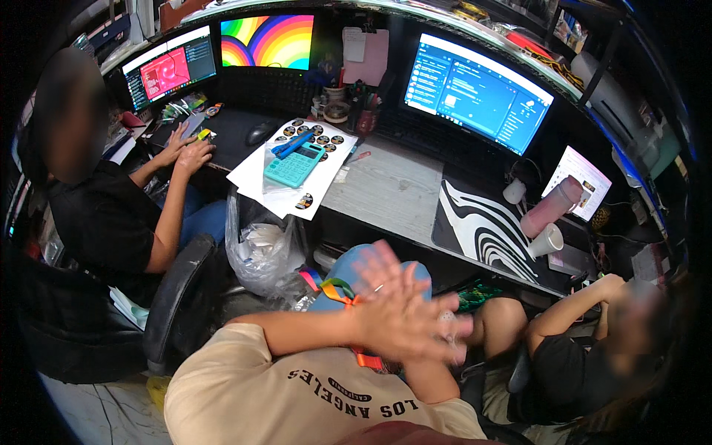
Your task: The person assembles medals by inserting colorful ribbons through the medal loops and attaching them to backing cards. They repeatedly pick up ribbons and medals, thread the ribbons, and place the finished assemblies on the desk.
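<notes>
Calculator [294, 165] on counter [393, 185]: mouse [259, 133] to its left, cups [547, 241] far right, monitors [477, 93] behind, plastic bag [259, 256] below in front.

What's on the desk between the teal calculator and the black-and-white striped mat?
In the head view, mostly bare grey desktop lies between the teal calculator and the striped mat; only the white sheet's edge and a small pale tag intrude.

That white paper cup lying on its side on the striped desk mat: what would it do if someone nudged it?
The white paper cup lies tipped over on the striped desk mat, so a nudge would probably roll it in a curve, since it tapers. It looks thin-walled and empty, so likely very light and easily crushed. The pink tumbler beside it might stop it.
</notes>
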Motion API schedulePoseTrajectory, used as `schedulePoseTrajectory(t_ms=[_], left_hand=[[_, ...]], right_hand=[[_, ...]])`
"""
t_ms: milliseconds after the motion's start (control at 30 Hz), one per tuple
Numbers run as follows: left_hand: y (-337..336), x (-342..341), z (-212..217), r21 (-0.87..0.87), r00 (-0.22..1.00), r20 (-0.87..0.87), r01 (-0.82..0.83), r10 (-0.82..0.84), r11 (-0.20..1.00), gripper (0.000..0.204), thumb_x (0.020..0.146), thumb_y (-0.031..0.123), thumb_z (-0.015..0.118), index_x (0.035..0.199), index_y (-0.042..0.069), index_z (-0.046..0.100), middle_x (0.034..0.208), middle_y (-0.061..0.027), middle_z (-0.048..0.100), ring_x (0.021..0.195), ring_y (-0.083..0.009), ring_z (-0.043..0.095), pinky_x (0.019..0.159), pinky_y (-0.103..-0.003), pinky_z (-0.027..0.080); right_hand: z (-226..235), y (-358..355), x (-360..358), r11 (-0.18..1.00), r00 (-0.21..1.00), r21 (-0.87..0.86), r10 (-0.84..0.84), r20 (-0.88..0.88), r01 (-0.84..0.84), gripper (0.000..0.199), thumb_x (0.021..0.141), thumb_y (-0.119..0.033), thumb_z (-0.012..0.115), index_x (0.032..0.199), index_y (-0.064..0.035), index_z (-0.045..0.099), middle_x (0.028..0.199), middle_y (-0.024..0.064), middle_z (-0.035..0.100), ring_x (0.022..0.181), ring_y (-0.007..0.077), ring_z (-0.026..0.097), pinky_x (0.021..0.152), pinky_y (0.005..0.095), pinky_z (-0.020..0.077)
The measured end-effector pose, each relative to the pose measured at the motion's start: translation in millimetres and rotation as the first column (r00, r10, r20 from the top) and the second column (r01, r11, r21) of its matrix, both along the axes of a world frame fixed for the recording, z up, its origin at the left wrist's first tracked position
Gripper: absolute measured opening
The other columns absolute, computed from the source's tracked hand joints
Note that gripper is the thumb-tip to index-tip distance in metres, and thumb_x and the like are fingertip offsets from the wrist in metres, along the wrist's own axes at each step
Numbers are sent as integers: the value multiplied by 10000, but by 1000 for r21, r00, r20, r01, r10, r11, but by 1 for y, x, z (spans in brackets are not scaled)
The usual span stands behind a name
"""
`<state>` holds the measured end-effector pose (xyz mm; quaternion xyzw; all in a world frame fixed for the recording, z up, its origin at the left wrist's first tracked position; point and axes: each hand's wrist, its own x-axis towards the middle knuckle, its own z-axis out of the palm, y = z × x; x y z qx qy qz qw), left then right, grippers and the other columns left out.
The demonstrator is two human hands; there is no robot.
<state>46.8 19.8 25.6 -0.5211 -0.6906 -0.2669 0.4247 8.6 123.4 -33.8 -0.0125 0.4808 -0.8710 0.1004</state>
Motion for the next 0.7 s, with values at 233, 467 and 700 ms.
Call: schedulePoseTrajectory(t_ms=[233,467,700], left_hand=[[-33,-54,-45,597,281,802,-340,-527,727,639,983,529,359,1462,105,381,1548,-71,315,1391,-342,321,1141,-493,205],[-91,-10,-1,771,-164,632,41,-757,635,685,997,516,376,1479,32,322,1491,-122,407,1344,-252,430,1137,-399,259],[-201,-111,-9,-206,280,754,-758,594,619,727,775,365,742,1420,173,468,1535,-239,275,1418,-458,238,1146,-531,206]], right_hand=[[37,14,62,740,274,517,439,-856,431,628,930,-525,514,1424,-141,458,1486,181,384,1416,354,302,1156,582,109],[-25,-1,-62,302,515,528,128,-848,794,494,884,-311,616,1311,-74,544,1387,236,481,1294,375,448,1073,539,284],[-22,-73,-127,771,871,596,115,-478,226,423,862,-133,646,1237,30,538,1030,181,667,662,185,661,579,301,536]])
